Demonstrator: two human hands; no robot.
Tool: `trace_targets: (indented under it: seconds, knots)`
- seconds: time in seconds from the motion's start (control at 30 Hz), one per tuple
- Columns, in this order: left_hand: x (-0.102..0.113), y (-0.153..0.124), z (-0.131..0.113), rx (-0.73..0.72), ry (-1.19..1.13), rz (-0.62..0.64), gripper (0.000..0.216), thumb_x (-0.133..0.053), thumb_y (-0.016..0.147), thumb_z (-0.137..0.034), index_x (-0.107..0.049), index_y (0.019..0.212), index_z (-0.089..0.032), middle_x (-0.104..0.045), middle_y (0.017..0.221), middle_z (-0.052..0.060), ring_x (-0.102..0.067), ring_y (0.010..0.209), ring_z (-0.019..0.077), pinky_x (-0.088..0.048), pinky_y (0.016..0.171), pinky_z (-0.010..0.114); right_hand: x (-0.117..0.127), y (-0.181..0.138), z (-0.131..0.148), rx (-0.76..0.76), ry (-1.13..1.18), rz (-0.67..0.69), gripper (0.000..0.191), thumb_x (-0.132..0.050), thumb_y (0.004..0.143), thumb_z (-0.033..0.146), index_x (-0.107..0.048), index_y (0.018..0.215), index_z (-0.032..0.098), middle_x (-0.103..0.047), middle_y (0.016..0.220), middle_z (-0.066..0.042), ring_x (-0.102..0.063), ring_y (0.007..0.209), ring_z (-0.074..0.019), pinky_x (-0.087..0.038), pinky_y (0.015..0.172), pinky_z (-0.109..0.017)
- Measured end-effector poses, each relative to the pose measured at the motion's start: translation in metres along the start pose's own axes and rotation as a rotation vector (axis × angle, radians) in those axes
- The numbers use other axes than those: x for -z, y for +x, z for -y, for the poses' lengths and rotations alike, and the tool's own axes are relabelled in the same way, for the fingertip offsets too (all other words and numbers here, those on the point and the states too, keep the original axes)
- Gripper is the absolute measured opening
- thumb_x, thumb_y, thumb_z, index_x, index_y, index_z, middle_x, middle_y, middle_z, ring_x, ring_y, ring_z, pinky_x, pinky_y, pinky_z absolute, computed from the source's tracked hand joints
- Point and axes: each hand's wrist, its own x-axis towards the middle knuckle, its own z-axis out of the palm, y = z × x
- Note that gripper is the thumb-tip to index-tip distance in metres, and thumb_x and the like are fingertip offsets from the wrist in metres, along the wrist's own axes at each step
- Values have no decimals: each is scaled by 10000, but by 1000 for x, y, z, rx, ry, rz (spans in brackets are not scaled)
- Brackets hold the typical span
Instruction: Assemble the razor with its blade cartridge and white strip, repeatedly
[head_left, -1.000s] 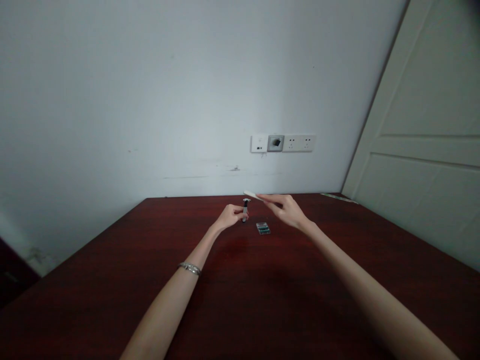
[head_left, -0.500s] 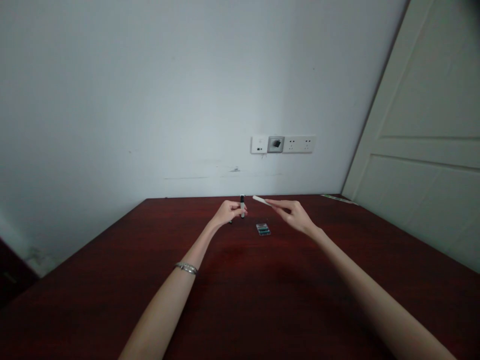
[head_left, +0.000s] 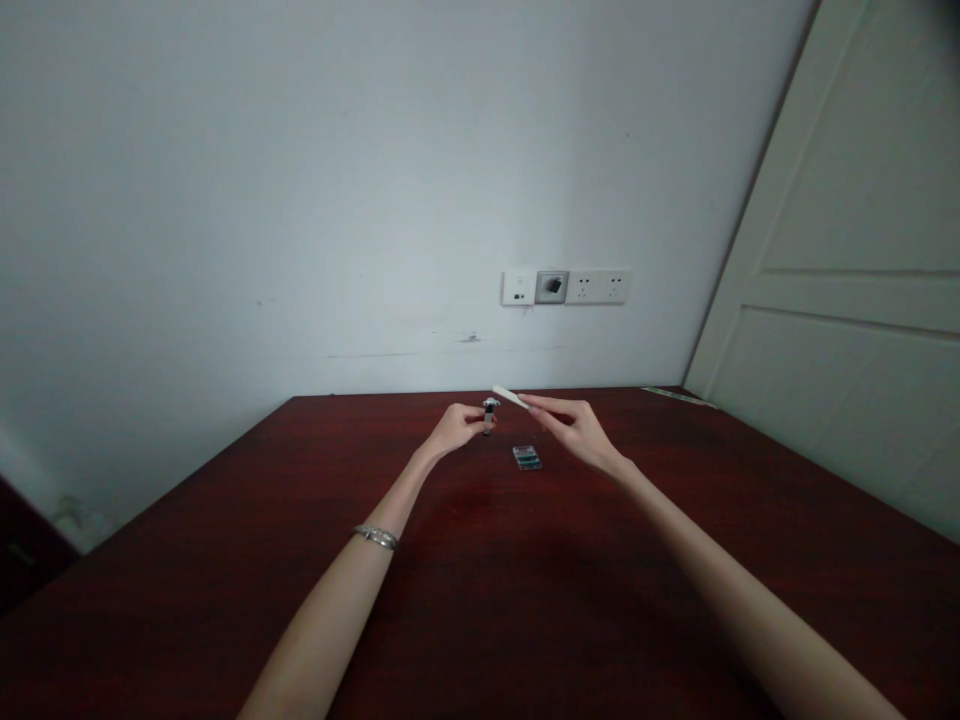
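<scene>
White strip [head_left: 510, 397] at the head of the small tool [head_left: 489, 414]
The left hand [head_left: 452, 431] has its fingers closed on the small tool's stem, holding it upright. The right hand [head_left: 576, 428] pinches the white strip, free end just beside the left fingertips. I'd steady the stem and ease the strip in level. A clear case [head_left: 526, 457] lies on the table [head_left: 525, 600] below the fingers.

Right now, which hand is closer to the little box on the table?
Right. The right hand, pinching a white strip, is just right of the box; the left hand, holding a small tool, is farther off on its left.
</scene>
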Motion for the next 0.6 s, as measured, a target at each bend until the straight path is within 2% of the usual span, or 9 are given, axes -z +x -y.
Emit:
trace_targets:
  seconds: [0.13, 0.27, 0.43, 0.6]
  knots:
    - [0, 0, 0, -28, 37, 4, 184, -594, 719, -263, -685, 762, -109, -668, 730, 30, -592, 694, 150, -440, 669, 238, -5, -2, 3, 69, -53, 57, 330, -470, 857, 346, -623, 1130, 244, -638, 1124, -27, -600, 1022, -217, -466, 894, -372]
    - [-1, 0, 2, -39, 33, 18, 177, -591, 725, -264, -677, 726, -109, -665, 709, 32, -594, 688, 144, -445, 683, 238, -12, -5, 2, 97, -229, 61, 337, -455, 871, 317, -585, 1180, 282, -662, 1081, -24, -637, 904, -186, -491, 803, -304]
    - [-3, -3, 1, 81, -197, 68, 231, -627, 711, -302, -661, 759, -79, -676, 735, 78, -626, 699, 159, -486, 679, 263, -12, -9, -13, 62, -439, -23, 353, -436, 884, 305, -557, 1216, 294, -692, 900, -36, -633, 733, -153, -472, 678, -241]
    - [-3, -5, 4, 193, -352, 18, 329, -687, 666, -363, -644, 797, -64, -685, 771, 120, -652, 722, 187, -518, 677, 299, -11, -10, -20, 19, -476, -106, 361, -416, 890, 324, -565, 1214, 269, -678, 820, -42, -613, 691, -149, -455, 656, -230]
